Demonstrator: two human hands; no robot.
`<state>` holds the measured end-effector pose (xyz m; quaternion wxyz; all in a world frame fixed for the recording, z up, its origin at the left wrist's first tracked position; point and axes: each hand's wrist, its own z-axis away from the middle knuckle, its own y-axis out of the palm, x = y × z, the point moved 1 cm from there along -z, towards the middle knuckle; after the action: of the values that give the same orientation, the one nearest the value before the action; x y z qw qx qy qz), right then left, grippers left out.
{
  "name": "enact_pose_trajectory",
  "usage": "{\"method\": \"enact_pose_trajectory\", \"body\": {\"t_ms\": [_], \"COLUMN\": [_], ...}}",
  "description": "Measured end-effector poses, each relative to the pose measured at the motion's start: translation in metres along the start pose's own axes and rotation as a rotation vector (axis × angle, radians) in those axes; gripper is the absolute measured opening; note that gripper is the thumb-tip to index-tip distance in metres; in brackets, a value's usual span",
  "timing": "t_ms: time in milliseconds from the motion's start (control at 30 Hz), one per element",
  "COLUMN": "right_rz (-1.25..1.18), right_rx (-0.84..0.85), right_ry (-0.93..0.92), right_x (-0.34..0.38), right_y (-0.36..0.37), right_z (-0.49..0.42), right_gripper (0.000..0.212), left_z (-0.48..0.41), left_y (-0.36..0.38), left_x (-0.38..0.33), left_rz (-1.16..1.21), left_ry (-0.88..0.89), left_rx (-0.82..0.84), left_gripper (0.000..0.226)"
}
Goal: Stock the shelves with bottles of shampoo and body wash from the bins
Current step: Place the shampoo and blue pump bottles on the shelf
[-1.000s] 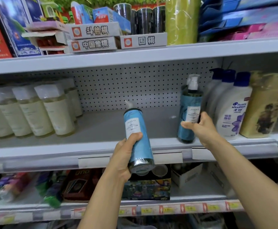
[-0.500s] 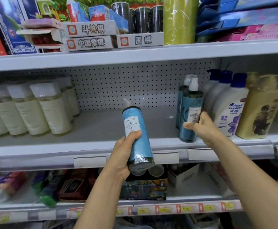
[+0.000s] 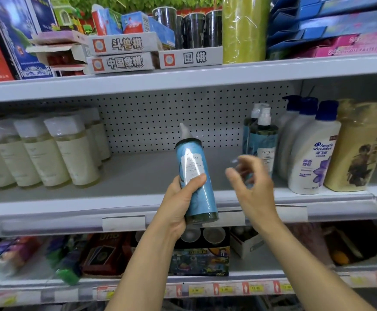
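Pale bottles stand in rows well left of the left hand. Left hand: thumb and fingers wrapped round a blue bottle, slightly tilted, nozzle up, in front of the middle shelf. Right hand, just right of it: blurred, fingers loosely spread, holding nothing. Behind its fingers, two blue pump bottles stand upright; white bottles are further right.

"head & shoulders" on white bottle
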<state>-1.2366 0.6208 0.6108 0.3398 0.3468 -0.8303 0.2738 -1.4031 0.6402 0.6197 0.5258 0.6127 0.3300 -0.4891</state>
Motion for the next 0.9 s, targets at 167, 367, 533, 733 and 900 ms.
{"method": "enact_pose_trajectory", "body": {"t_ms": [167, 367, 533, 733, 900], "right_rz": [-0.113, -0.130, -0.079, 0.004, 0.000], "right_rx": [0.577, 0.478, 0.391, 0.288, 0.302], "right_ry": [0.174, 0.253, 0.300, 0.385, 0.469], "right_x": [0.010, 0.005, -0.016, -0.046, -0.061], "right_y": [0.027, 0.043, 0.051, 0.068, 0.082], "right_z": [0.007, -0.008, -0.041, -0.067, -0.080], "right_gripper": [0.056, 0.075, 0.070, 0.067, 0.075], "left_z": [-0.014, -0.035, -0.058, -0.091, -0.103], "left_y": [0.002, 0.015, 0.022, 0.027, 0.030], "left_x": [-0.008, -0.015, -0.021, -0.002, 0.006], "left_rz": [-0.030, -0.108, -0.166, -0.194, -0.218], "left_ry": [0.113, 0.180, 0.175, 0.080, 0.035], "left_rx": [-0.002, 0.041, 0.062, 0.030, -0.017], "left_gripper": [0.047, 0.053, 0.053, 0.053, 0.055]}}
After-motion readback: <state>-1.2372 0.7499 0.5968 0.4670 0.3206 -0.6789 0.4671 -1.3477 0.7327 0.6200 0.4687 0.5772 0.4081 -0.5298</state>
